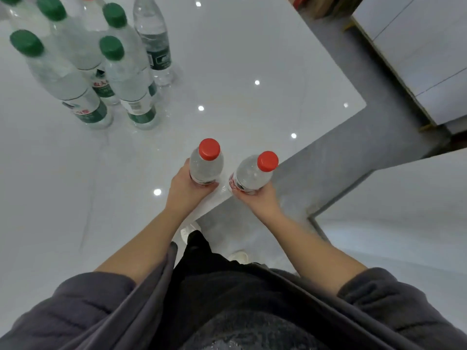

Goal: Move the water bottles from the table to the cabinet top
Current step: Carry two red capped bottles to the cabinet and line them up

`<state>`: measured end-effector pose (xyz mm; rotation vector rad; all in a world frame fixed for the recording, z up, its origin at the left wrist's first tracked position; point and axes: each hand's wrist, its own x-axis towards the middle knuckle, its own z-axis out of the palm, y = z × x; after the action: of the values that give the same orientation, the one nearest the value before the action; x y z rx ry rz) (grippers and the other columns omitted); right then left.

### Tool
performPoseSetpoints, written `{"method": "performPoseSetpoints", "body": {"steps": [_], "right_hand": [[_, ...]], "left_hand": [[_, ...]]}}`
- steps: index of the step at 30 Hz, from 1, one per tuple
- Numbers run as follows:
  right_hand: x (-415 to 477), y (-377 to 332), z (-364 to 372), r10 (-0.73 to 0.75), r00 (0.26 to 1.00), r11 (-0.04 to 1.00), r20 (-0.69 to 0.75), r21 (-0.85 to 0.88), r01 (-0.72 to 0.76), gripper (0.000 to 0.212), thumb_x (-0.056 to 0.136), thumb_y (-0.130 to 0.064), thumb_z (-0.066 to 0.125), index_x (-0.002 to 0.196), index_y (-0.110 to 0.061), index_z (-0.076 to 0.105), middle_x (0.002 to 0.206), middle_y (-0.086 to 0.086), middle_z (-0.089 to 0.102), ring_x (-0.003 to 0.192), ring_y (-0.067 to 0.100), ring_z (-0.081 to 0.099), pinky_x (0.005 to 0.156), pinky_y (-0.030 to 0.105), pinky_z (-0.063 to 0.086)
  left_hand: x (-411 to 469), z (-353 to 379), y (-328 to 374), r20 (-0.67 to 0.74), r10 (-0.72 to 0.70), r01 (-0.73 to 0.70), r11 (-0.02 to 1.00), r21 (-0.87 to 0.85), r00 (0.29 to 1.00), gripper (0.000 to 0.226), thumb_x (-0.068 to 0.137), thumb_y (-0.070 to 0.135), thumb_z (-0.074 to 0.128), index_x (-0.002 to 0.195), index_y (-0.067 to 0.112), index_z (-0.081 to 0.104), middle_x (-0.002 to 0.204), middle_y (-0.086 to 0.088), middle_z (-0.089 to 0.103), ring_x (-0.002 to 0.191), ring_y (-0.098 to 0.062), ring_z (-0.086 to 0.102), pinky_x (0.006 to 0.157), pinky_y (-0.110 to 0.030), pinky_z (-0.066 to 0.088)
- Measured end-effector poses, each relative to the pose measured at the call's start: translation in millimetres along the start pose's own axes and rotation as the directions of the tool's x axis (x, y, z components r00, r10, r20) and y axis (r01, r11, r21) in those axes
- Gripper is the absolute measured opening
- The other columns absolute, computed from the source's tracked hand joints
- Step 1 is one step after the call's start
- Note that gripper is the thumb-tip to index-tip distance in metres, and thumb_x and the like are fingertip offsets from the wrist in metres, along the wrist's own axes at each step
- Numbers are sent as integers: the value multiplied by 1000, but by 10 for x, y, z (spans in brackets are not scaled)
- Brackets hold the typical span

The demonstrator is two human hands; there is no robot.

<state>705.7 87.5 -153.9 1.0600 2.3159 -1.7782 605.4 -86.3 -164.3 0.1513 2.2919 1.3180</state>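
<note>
Each of my hands holds a clear water bottle with a red cap, upright, near the table's front right edge. My left hand (188, 184) wraps the lower part of the left red-capped bottle (206, 161) over the glossy white table (227, 72). My right hand (255, 198) grips the right red-capped bottle (255, 170), which tilts slightly right, at the table's edge. Several green-capped water bottles (83, 72) stand clustered at the table's far left.
Grey floor (353, 152) runs beside the table on the right. A white cabinet (424, 54) stands at the far right across the floor. Another white surface (404, 210) lies at the near right. My shoes show below the table's edge.
</note>
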Motion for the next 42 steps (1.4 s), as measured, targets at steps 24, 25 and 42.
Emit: {"method": "performPoseSetpoints", "body": {"steps": [24,25,42], "right_hand": [[-1714,233,-3004,165,533,926,-830,317,207,60,73,-21,86,122,-27,53,113,-9,69,101,8,67,85,33,56],[-1757,81,-3119,142,508,918,-850,305,254,57,74,-16,85,119,-28,53,111,-10,68,99,7,67,83,31,55],[-2488,-2181,-4159,-237,305,747,-922,27,665,40,82,-12,77,110,-35,60,110,-6,72,101,18,69,82,38,57]], "left_hand": [[-952,2419,2979,605,556,-502,818,-280,570,54,69,21,87,115,20,59,103,8,70,95,-8,67,78,-22,52],[-973,2396,3196,588,591,-520,796,-311,552,53,69,20,87,115,20,59,102,7,70,94,-8,67,78,-23,53],[-1288,1392,5568,519,794,-419,608,-675,316,61,70,22,83,125,24,56,113,-1,69,106,-24,65,88,-50,54]]}}
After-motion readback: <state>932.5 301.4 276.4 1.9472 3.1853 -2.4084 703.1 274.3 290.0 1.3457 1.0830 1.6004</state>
